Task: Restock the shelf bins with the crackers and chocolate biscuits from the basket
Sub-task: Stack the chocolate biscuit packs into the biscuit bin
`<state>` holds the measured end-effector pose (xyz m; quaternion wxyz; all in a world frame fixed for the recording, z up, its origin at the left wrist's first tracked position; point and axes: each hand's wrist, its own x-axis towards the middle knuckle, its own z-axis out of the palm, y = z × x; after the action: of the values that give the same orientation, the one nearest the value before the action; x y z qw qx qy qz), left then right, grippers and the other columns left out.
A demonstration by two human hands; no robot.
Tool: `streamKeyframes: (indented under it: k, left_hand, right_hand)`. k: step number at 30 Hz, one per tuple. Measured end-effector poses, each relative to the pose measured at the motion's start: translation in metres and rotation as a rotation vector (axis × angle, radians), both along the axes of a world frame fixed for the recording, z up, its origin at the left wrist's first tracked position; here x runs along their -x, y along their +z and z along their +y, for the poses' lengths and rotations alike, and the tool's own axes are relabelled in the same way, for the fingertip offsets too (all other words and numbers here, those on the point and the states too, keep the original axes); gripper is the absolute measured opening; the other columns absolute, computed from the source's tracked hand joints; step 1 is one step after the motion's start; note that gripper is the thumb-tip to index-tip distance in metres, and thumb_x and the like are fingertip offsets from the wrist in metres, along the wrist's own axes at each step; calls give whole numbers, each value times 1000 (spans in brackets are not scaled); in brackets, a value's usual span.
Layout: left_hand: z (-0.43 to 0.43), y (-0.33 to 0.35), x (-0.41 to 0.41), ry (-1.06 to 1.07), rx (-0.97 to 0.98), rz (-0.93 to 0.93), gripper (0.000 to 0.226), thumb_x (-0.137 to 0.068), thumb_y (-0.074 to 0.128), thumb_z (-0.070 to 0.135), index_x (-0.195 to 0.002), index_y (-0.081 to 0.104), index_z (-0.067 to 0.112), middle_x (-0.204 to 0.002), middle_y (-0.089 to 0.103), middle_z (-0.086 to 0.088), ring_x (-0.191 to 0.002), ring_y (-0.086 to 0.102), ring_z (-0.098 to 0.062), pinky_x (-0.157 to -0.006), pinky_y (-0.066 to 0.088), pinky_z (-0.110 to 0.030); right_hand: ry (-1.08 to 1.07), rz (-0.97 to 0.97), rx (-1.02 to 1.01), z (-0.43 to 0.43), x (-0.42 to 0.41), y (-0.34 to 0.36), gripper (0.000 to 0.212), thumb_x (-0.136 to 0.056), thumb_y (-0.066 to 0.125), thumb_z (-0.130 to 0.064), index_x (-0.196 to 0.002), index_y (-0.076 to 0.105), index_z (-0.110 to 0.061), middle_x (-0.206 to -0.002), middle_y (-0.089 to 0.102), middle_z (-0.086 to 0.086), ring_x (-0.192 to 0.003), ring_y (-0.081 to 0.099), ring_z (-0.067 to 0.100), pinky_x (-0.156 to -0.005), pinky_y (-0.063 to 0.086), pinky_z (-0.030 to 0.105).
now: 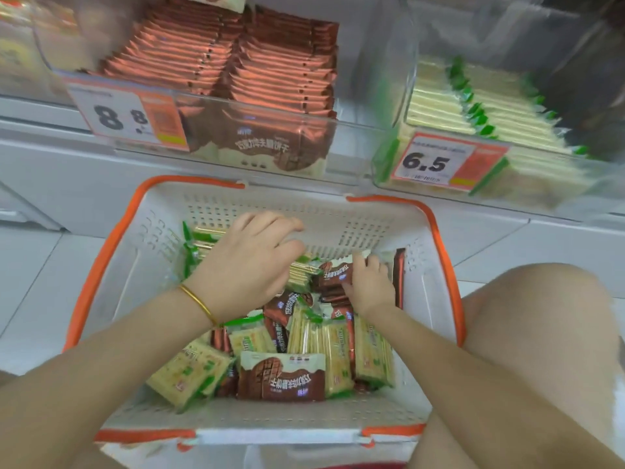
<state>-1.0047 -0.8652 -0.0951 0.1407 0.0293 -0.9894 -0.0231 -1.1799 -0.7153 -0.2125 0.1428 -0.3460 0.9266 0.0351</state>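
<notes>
A white basket (pixel 338 221) with orange rim sits on the floor below the shelf, holding several brown chocolate biscuit packs (pixel 282 375) and yellow-green cracker packs (pixel 338 353). My right hand (pixel 368 286) grips a stack of brown chocolate biscuit packs (pixel 333 274) at the basket's far right. My left hand (pixel 247 262), a gold bangle on its wrist, hovers over cracker packs (pixel 299 274) at the far side with loosely curved fingers; I cannot see that it holds anything. Above, a clear bin of chocolate biscuits (pixel 257 69) stands left of a clear bin of crackers (pixel 473 106).
Price tags reading 8.8 (pixel 125 116) and 6.5 (pixel 436 162) hang on the bin fronts. A bare knee (pixel 541 319) is at the basket's right side. White tiled floor (pixel 40 272) surrounds the basket. Another bin (pixel 17 55) is at the far left.
</notes>
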Motion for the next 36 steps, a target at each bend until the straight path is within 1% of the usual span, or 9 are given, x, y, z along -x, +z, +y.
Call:
streamKeyframes:
  k: [8, 15, 19, 21, 24, 27, 29, 32, 36]
  left_hand:
    - [-3, -1, 2, 26, -28, -61, 20, -74, 69, 12, -95, 68, 14, -118, 60, -7, -109, 54, -29, -88, 46, -44]
    - [-4, -3, 3, 29, -59, -33, 20, -76, 69, 11, -96, 68, 14, -115, 62, -8, -107, 56, -29, -87, 49, -44]
    - [-3, 6, 4, 96, -292, -77, 36, -87, 60, 19, -123, 59, 17, -128, 55, -3, -120, 48, -22, -103, 38, -36]
    - [-1, 15, 7, 153, -474, -124, 52, -92, 57, 29, -140, 40, 23, -141, 43, 4, -130, 36, -13, -108, 25, -24]
    - [0, 32, 11, 250, -723, -168, 62, -88, 61, 36, -143, 34, 27, -139, 45, 7, -123, 44, -8, -100, 35, -22]
    - [-6, 50, 8, 287, -925, -39, 20, -84, 67, 27, -102, 59, 33, -107, 64, 4, -88, 62, -9, -71, 50, -21]
    - [-15, 66, 3, 310, -1076, 116, 16, -84, 69, 18, -82, 59, 31, -79, 63, 4, -62, 60, -8, -51, 49, -20]
    - [-32, 93, -2, 336, -1230, 364, 12, -86, 66, 11, -82, 59, 20, -71, 59, -1, -49, 53, -11, -43, 45, -21]
    - [-61, 127, 2, 397, -1301, 635, 10, -91, 58, 11, -91, 53, 19, -74, 59, -2, -50, 55, -6, -43, 44, -21]
  right_hand:
    - [-309, -76, 46, -17, 14, -13, 58, -86, 63, -48, -123, 45, -7, -124, 55, 14, -123, 44, 31, -89, 46, 40]
    - [-393, -175, 353, -19, 8, 9, 44, -90, 61, -14, -132, 50, -17, -112, 65, 10, -114, 51, 28, -87, 45, 36]
    - [-135, -467, 474, -22, -2, 77, 30, -88, 63, -5, -117, 61, -11, -79, 54, 0, -79, 52, 18, -68, 43, 30]
    - [21, -537, 507, -22, -10, 112, 29, -85, 66, -3, -113, 65, -14, -83, 55, 3, -81, 53, 19, -77, 47, 34]
    - [86, -804, 676, -23, -28, 152, 30, -81, 69, 2, -96, 68, -24, -82, 58, 0, -77, 61, 13, -75, 55, 28]
    - [13, -924, 895, -31, -40, 174, 28, -81, 68, 4, -95, 63, -20, -81, 56, 3, -68, 62, 11, -67, 54, 24]
    - [-73, -1029, 979, -34, -47, 185, 19, -86, 65, -8, -101, 58, -16, -86, 64, 7, -74, 66, 16, -68, 56, 32]
    - [-26, -1114, 895, -38, -60, 202, 38, -75, 70, -19, -110, 54, -12, -95, 73, 5, -82, 70, 19, -70, 59, 36]
    - [74, -989, 976, -72, -59, 245, 24, -80, 69, -1, -100, 58, -9, -73, 68, 2, -55, 61, 13, -44, 50, 23]
